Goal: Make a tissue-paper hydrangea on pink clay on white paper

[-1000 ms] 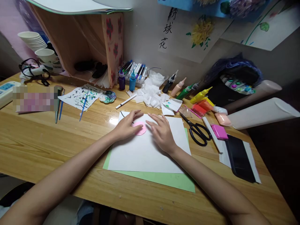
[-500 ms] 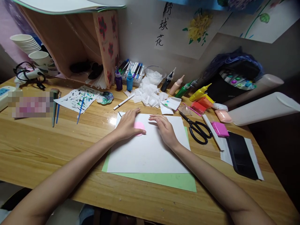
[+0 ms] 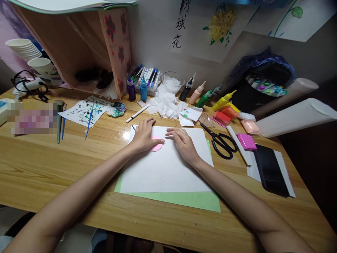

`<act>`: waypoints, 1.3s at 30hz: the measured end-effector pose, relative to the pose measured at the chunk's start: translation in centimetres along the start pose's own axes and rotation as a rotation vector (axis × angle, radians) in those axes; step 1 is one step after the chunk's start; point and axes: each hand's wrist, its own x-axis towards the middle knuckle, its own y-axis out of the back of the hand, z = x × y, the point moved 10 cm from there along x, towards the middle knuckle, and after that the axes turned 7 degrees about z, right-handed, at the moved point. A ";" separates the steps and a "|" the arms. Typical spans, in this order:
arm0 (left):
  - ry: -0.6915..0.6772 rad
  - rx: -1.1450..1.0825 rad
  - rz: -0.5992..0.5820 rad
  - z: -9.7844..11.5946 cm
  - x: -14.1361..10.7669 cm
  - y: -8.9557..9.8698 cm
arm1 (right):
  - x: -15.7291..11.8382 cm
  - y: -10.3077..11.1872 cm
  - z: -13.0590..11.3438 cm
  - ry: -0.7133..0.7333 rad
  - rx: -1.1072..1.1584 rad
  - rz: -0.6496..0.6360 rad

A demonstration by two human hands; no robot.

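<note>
A sheet of white paper (image 3: pixel 163 172) lies over a green sheet (image 3: pixel 189 201) on the table. On the white sheet's left half is a flat round pink piece (image 3: pixel 157 147), partly covered by my left hand (image 3: pixel 145 135). That hand's thumb stretches across the pink piece, and its other fingers point toward the paper's far edge. To the right, my right hand (image 3: pixel 181 142) is over the same paper with its fingers extended toward the left hand. Nothing shows in its fingers. The two hands are apart.
Torn white paper pieces (image 3: pixel 165 103) are heaped behind the sheet, near several paint bottles (image 3: pixel 197 93) and a white marker (image 3: pixel 137 113). Black scissors (image 3: pixel 222 144), a pink packet (image 3: pixel 246 141) and a phone (image 3: pixel 271 170) lie to the right. Paintbrushes (image 3: pixel 88 123) lie left.
My left thumb has shifted up slightly over the pink piece, exposing its lower part more. My right hand keeps almost the same pose. The whole view has moved a little.
</note>
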 end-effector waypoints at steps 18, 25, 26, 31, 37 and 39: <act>0.026 0.019 0.063 -0.3 0.3 0.9 | -0.9 0.3 -3.1 0.225 -0.028 -0.023; -0.036 -0.023 0.027 -0.4 0.1 0.5 | -2.2 -1.6 -5.3 0.571 -0.327 -0.094; -0.034 -0.018 0.024 -0.5 0.1 0.5 | -2.2 -1.7 -5.4 0.592 -0.343 -0.090; -0.054 0.015 0.017 -0.3 0.1 0.4 | -2.5 -1.6 -6.1 0.665 -0.317 -0.057; -0.065 0.011 0.046 -0.3 0.0 0.5 | -2.7 -1.9 -6.0 0.674 -0.364 -0.072; -0.059 -0.006 0.055 -0.4 0.0 0.6 | -2.7 -1.9 -6.0 0.671 -0.374 -0.068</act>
